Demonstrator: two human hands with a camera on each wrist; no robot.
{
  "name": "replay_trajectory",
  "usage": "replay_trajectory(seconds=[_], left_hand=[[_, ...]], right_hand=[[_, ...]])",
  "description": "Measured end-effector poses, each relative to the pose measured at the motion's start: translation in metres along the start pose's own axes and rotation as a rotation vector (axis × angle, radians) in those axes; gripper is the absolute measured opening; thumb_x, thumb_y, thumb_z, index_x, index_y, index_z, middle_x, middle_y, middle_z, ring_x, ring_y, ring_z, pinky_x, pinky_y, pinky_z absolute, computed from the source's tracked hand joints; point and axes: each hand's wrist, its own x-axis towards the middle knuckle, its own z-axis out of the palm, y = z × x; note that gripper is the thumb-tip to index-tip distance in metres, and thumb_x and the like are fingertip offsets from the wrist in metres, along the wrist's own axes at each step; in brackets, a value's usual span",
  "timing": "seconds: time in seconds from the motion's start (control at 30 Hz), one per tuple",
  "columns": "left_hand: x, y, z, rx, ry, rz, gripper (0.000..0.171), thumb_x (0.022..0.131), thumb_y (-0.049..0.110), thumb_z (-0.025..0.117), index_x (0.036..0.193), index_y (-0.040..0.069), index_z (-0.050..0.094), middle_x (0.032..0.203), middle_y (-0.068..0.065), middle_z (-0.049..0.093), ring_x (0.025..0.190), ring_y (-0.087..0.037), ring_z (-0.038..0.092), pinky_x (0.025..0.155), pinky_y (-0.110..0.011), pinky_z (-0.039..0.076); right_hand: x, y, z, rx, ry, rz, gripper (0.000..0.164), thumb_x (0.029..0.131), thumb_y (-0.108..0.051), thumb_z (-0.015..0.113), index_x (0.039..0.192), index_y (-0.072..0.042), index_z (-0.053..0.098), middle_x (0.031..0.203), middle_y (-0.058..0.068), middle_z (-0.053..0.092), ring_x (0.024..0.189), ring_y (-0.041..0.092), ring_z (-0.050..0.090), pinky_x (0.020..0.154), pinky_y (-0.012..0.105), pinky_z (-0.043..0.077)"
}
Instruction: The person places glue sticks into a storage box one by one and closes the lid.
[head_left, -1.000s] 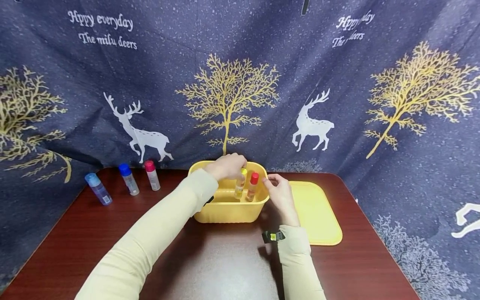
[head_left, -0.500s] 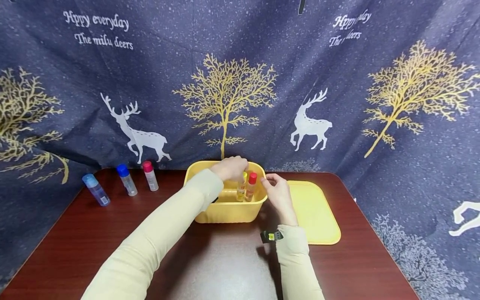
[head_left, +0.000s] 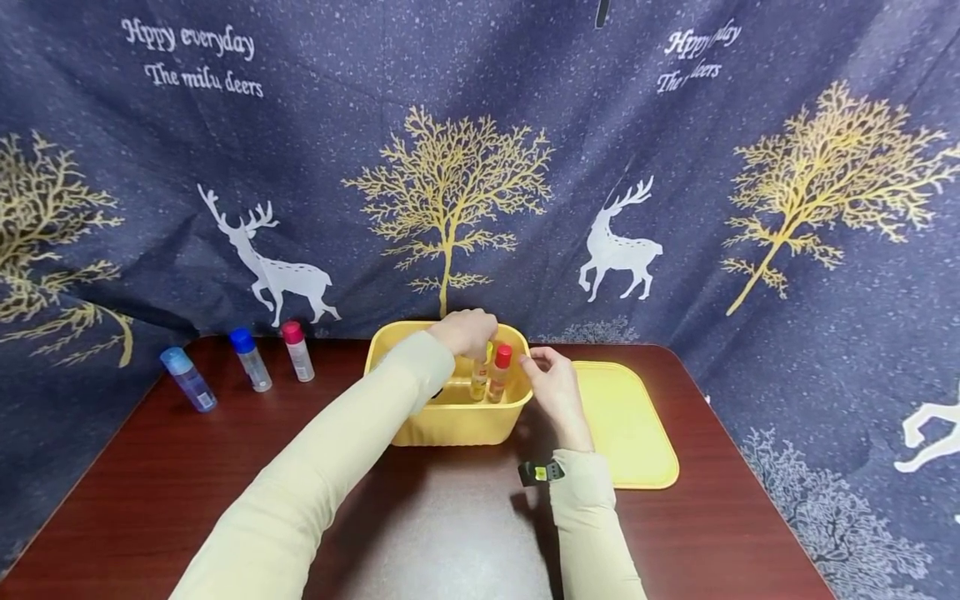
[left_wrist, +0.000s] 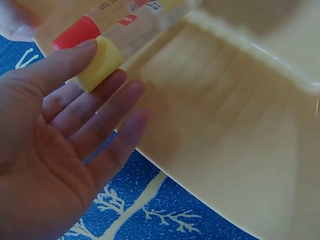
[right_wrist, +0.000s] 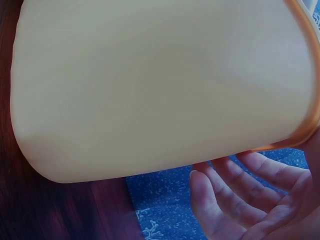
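A yellow plastic box [head_left: 450, 427] stands at the back of the table. Inside its right end, a small clear bottle with a yellow cap [head_left: 480, 382] stands beside a red-capped bottle [head_left: 498, 380]. My left hand [head_left: 468, 333] reaches in from above and pinches the yellow cap [left_wrist: 102, 65] between thumb and fingers. My right hand [head_left: 558, 390] holds the box's right end. Its thumb is at the rim, and its fingers [right_wrist: 250, 187] lie outside along the far corner. The lower part of the yellow-capped bottle is partly out of the left wrist view.
Several items surround the box. At the back left stand a light-blue-capped bottle [head_left: 189, 380], a blue-capped bottle [head_left: 251, 360] and a pink-red-capped bottle [head_left: 298, 352]. To the right lies a flat yellow lid [head_left: 630, 433]. A dark patterned cloth [head_left: 480, 83] hangs behind the table.
The yellow-capped bottle, with my left hand on its cap, has shifted slightly right, closer to the red-capped bottle. My right hand stays at the box's end. The head view has turned slightly.
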Motion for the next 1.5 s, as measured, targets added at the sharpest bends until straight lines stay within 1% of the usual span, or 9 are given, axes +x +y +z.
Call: replay_trajectory(seconds=[0.17,0.27,0.4,0.57,0.8,1.07,1.3,1.5], left_hand=[[0.0016,0.0019,-0.0004,0.035,-0.027,-0.003,0.016,0.082,0.009,0.075,0.094,0.011,0.064,0.091,-0.003,0.061,0.081,-0.02,0.055,0.071,-0.035,0.047],[0.0027,0.0022,0.0004,0.041,-0.03,-0.008,0.016,0.081,0.009,0.075,0.092,0.011,0.063,0.089,-0.003,0.061,0.079,-0.02,0.054,0.069,-0.035,0.046],[0.003,0.0022,0.0012,0.031,-0.033,-0.008,0.017,0.082,0.009,0.075,0.094,0.011,0.064,0.089,-0.003,0.061,0.08,-0.02,0.054,0.07,-0.035,0.047],[0.0022,0.0019,0.001,0.029,-0.032,-0.008,0.018,0.082,0.01,0.076,0.096,0.011,0.065,0.091,-0.003,0.062,0.081,-0.02,0.055,0.071,-0.035,0.047],[0.0018,0.0016,0.0016,0.029,-0.026,-0.013,0.019,0.082,0.01,0.076,0.097,0.011,0.065,0.092,-0.003,0.062,0.082,-0.02,0.056,0.071,-0.034,0.047],[-0.001,0.0041,0.0024,-0.003,-0.039,-0.031,0.02,0.084,0.011,0.074,0.102,0.011,0.065,0.093,-0.003,0.061,0.081,-0.02,0.055,0.07,-0.031,0.047],[-0.0014,0.0048,0.0034,0.007,-0.016,-0.019,0.015,0.085,0.008,0.072,0.098,0.011,0.066,0.092,-0.003,0.062,0.08,-0.02,0.055,0.07,-0.034,0.046],[-0.0037,0.0042,0.0021,-0.003,-0.027,-0.02,0.018,0.086,0.011,0.073,0.102,0.011,0.066,0.095,-0.003,0.063,0.083,-0.02,0.056,0.073,-0.034,0.048]], right_hand=[[-0.0001,0.0009,-0.0002,-0.003,0.003,0.005,0.024,0.094,-0.021,0.064,0.109,-0.002,0.068,0.103,0.016,0.07,0.093,0.026,0.065,0.083,0.041,0.052],[-0.001,-0.0004,-0.0002,0.012,-0.004,0.007,0.024,0.095,-0.021,0.064,0.108,-0.001,0.068,0.103,0.016,0.07,0.094,0.031,0.065,0.082,0.042,0.052],[-0.002,-0.0016,0.0005,0.024,-0.012,0.007,0.023,0.095,-0.02,0.064,0.107,-0.001,0.068,0.101,0.016,0.07,0.095,0.033,0.065,0.081,0.041,0.051],[-0.0021,-0.0023,0.0012,0.024,-0.006,0.003,0.023,0.094,-0.021,0.065,0.107,-0.002,0.068,0.101,0.016,0.07,0.093,0.03,0.066,0.08,0.04,0.052],[-0.0022,-0.0024,0.002,0.014,-0.006,0.004,0.024,0.095,-0.021,0.064,0.108,-0.001,0.068,0.101,0.016,0.07,0.093,0.031,0.066,0.081,0.041,0.052],[-0.0014,-0.0005,0.0013,0.002,0.002,0.003,0.024,0.095,-0.022,0.064,0.107,-0.002,0.068,0.103,0.015,0.07,0.094,0.027,0.065,0.083,0.041,0.052],[0.0005,0.001,0.0017,0.002,0.023,-0.016,0.024,0.093,-0.02,0.065,0.106,0.0,0.068,0.1,0.017,0.07,0.091,0.027,0.066,0.081,0.041,0.052],[-0.0005,-0.0004,0.0005,0.004,0.01,-0.008,0.025,0.093,-0.021,0.065,0.106,-0.001,0.068,0.101,0.016,0.07,0.091,0.027,0.065,0.081,0.041,0.052]])
